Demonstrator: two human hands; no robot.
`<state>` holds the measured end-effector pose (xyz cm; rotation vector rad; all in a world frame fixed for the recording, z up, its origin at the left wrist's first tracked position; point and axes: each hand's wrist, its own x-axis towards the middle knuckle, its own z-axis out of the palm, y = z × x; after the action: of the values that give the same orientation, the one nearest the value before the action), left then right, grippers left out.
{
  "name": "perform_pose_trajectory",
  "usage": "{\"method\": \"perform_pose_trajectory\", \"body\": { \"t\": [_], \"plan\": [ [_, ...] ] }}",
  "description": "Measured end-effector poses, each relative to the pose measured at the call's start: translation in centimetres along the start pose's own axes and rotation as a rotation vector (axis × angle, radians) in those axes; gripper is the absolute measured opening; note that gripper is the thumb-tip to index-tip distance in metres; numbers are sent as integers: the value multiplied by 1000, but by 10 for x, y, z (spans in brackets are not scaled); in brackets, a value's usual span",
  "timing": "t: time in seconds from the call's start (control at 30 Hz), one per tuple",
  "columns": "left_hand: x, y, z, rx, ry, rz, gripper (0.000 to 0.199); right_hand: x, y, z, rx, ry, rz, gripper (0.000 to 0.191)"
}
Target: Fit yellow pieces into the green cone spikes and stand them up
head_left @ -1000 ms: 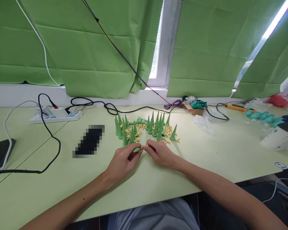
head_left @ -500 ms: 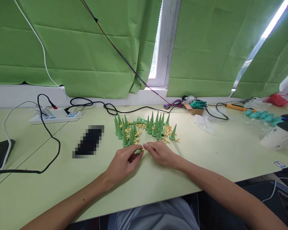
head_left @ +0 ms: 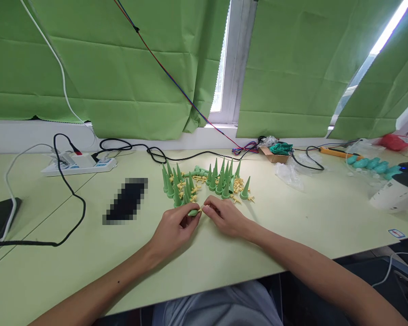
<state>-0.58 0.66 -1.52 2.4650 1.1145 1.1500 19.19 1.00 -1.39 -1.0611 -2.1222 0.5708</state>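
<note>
The left hand (head_left: 177,225) is clamped on a green piece (head_left: 192,212), which sits between thumb and fingers above the desk (head_left: 258,258), a yellow part (head_left: 200,209) at its right end. The right hand (head_left: 227,217) is just beside it, fingers curled near the thumb (whether they pinch anything, I cannot tell). Beyond both, green cones (head_left: 219,184) stand upright among yellow bits (head_left: 238,184).

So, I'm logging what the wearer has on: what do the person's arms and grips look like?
The left forearm and right forearm are bare, no sleeves in view; the left bears one small spot. The left grip and right grip are gloveless, with no watch or ring showing. Grey clothing shows below.
</note>
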Motion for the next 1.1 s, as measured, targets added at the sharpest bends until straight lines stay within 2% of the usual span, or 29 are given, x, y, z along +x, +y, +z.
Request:
{"method": "perform_pose_trajectory", "body": {
  "t": [0.3,0.57,1.1],
  "plan": [
    [-1,-3,3,-18,20,52,11,-1,3,2,5,6,-33,21],
    [-4,-3,2,-25,-69,81,13,0,6,3,-49,18,-51,32],
    [-5,-1,2,13,-148,142,10,0,4,3,-131,29,-39,40]
  ]
}}
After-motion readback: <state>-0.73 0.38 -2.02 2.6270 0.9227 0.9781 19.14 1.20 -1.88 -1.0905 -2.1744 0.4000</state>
